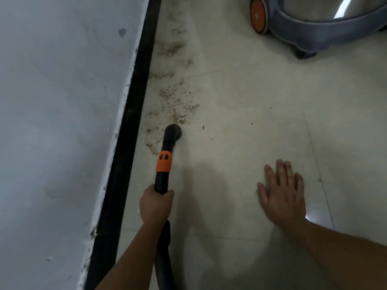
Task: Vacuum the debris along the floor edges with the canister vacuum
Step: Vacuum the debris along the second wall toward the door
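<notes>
My left hand grips the black vacuum hose handle, which has an orange collar. Its round nozzle points down at the pale tiled floor, at the near end of a trail of brown debris. The debris runs along the black skirting towards the top of the view. My right hand rests flat on the floor with its fingers spread, to the right of the hose. The ribbed hose runs back under my left forearm.
The canister vacuum, grey-blue with an orange wheel, stands at the top right on the floor. A white wall with chipped paint fills the left side. A few dark specks lie on the tiles right of the debris trail.
</notes>
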Demonstrator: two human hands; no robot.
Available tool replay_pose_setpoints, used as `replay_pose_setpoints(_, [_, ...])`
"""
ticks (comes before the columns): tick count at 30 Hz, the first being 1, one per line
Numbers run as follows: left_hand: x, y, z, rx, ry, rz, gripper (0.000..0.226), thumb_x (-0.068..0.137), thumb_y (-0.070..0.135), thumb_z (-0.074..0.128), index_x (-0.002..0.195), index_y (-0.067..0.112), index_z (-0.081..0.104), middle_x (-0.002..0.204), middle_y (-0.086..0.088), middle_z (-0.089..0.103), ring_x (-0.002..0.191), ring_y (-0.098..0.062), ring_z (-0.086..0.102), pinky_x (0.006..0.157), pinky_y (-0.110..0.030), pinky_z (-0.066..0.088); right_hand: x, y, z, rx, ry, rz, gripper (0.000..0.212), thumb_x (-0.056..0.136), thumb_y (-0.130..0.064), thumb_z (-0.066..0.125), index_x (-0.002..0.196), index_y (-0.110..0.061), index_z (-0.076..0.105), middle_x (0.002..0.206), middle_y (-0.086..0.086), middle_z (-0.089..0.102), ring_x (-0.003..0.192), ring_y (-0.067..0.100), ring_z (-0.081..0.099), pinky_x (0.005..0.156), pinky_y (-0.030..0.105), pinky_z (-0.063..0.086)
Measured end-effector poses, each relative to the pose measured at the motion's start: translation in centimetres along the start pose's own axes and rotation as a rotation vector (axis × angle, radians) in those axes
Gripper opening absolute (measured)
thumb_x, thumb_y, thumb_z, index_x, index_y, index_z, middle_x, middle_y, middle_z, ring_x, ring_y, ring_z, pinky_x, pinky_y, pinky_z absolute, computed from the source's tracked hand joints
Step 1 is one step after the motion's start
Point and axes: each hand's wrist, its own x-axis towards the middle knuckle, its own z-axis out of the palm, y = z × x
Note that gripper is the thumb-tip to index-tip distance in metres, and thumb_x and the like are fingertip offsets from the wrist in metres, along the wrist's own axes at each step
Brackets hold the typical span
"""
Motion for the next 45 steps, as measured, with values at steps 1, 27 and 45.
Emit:
replay_pose_setpoints(1, [0.5,-0.5,-0.4,-0.017,0.008,-0.007,0.017,0.076,0.016,0.067,0.089,0.015,0.058,0.074,-0.012,0.063,0.064,-0.030,0.065,0.065,-0.047,0.059,-0.1,0.1,0.1,-0.005,-0.008,-0.003,0.069,0.093,-0.050,0.025,0.149,-0.013,0.041,0.159,0.018,0.027,0.149,0.032,0.018,0.118,0.051,0.015])
replay_pose_setpoints(27, [6.1,2.8,-2.9,-0.146,-0.609,0.225,0.012,0.074,0.004,0.064,0.081,0.004,0.054,0.055,-0.015,0.053,0.040,-0.024,0.047,0.048,-0.030,0.045,0.3,0.0,1.2,-0.100,-0.054,0.071,0.068,0.098,-0.055,0.006,0.152,-0.023,0.033,0.162,0.008,0.023,0.150,0.023,0.015,0.117,0.044,0.017])
replay_pose_setpoints(45, [-0.9,15.5,6.9,0.258,-0.444,0.563,0.016,0.069,0.020,0.067,0.081,0.022,0.056,0.068,-0.008,0.063,0.057,-0.027,0.064,0.056,-0.040,0.059,4.8,9.2,-2.4,0.020,0.098,0.192,0.060,0.096,-0.046,0.028,0.146,-0.016,0.043,0.158,0.013,0.032,0.148,0.028,0.022,0.117,0.044,0.018])
